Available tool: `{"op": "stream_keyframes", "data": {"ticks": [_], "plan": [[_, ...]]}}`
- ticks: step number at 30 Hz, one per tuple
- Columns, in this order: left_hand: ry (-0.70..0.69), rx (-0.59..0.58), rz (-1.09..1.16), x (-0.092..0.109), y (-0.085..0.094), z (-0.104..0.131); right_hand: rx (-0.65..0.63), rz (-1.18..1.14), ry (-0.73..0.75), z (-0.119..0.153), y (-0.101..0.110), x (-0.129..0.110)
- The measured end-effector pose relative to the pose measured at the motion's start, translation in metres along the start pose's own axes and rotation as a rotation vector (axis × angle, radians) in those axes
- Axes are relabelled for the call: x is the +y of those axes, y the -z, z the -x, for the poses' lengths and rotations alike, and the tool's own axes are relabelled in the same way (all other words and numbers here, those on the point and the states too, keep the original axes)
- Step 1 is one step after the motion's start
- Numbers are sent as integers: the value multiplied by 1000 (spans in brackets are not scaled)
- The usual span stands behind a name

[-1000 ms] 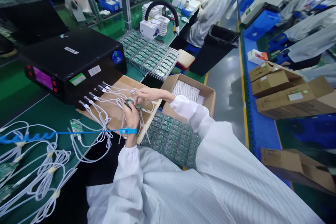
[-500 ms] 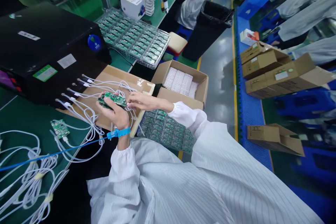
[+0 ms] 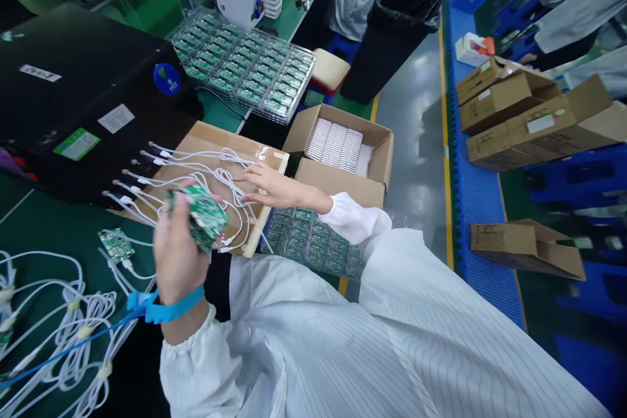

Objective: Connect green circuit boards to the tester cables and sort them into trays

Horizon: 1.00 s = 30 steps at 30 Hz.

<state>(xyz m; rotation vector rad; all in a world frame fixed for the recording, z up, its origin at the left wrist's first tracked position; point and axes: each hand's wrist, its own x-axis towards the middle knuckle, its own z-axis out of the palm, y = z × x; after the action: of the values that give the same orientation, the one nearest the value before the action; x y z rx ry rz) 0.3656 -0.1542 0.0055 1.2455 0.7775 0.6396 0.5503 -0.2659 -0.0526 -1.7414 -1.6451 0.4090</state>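
My left hand (image 3: 179,261), with a blue strap (image 3: 166,307) on its wrist, grips a green circuit board (image 3: 203,212) that is smeared by motion. Whether the hand holds more than one board I cannot tell. My right hand (image 3: 269,186) is open, fingers stretched out over the coiled white cables (image 3: 228,179) on the cardboard sheet (image 3: 200,137). A loose white plug (image 3: 225,249) lies near the wooden edge of that sheet. Another circuit board (image 3: 116,245), joined to a white cable, rests on the green table at the left.
A black box (image 3: 88,98) stands behind the cables. Clear trays of circuit boards (image 3: 245,65) sit at the back, and another tray (image 3: 313,245) lies below my right arm. An open carton (image 3: 377,144) holds white pieces. White cable bundles (image 3: 63,326) fill the lower left.
My left hand has moved left and toward me with the circuit board, away from my right hand. My right hand has let go of the white plug and opened its fingers.
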Motion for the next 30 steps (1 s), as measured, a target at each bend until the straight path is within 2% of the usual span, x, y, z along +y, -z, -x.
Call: {"op": "stream_keyframes", "data": {"ticks": [1,3,5,7,11,16,22,24,26,29,30], "plan": [[156,-119,-1,-4,3,8,48,-97,-21,3,3,-9],[370,-338,-43,-11,7,23,104,-295,-97,15,5,-31],[455,-522,-156,-16,12,34,60,-465,-177,32,-1,-53],[455,-648,-287,-20,16,42,11,-561,-208,50,-14,-68],[499,-793,-401,-31,23,50,108,-623,-265,78,-49,-79],[621,-837,-420,-57,34,58,195,-786,-438,114,-90,-84],[713,-996,-457,-86,52,68,184,-1217,-760,143,-143,-106],[745,-974,-457,-89,60,69,218,-1287,-857,149,-160,-101],[750,-920,-448,-88,69,67,305,-1235,-959,158,-173,-80],[710,-847,-446,-80,84,64,508,-915,-1159,180,-187,-27],[700,-834,-452,-78,89,63,601,-764,-1273,188,-189,-6]]}}
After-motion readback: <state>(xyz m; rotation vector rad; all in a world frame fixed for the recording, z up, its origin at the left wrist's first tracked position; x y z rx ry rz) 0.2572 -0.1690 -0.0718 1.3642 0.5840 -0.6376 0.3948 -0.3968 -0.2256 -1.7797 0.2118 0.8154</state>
